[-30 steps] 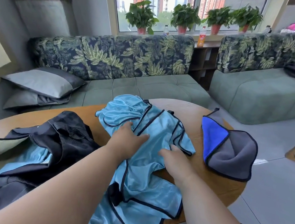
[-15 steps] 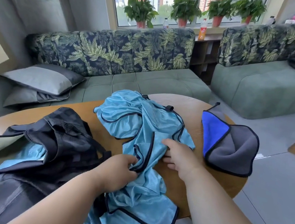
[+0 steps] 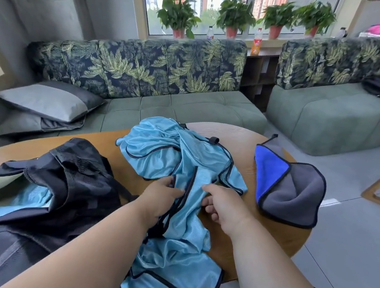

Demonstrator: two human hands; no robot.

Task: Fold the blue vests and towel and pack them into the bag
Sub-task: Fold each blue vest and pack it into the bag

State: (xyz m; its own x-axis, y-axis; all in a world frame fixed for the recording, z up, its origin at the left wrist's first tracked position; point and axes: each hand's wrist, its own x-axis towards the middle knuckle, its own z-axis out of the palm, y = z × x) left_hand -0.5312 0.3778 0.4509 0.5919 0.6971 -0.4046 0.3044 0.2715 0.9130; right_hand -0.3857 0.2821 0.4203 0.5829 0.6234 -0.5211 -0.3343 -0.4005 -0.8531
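My left hand (image 3: 163, 195) and right hand (image 3: 221, 203) each pinch the crumpled blue vest (image 3: 181, 166) lying between them on the bench (image 3: 243, 145). Its tail hangs off the near edge below my wrists; I judge the slippery mesh could slide floorward. The towel (image 3: 297, 191) lies right of my right hand.

A light blue vest (image 3: 181, 166) with dark piping lies crumpled at the middle of the round wooden table (image 3: 244, 136), its lower part hanging over the table's near edge. The towel (image 3: 290, 186), blue on one face and grey on the other with a dark hem, lies loosely folded at the table's right edge. The black mesh bag (image 3: 66, 177) slumps on the table's left side, and more light blue cloth (image 3: 36, 197), probably a second vest, shows from under it.
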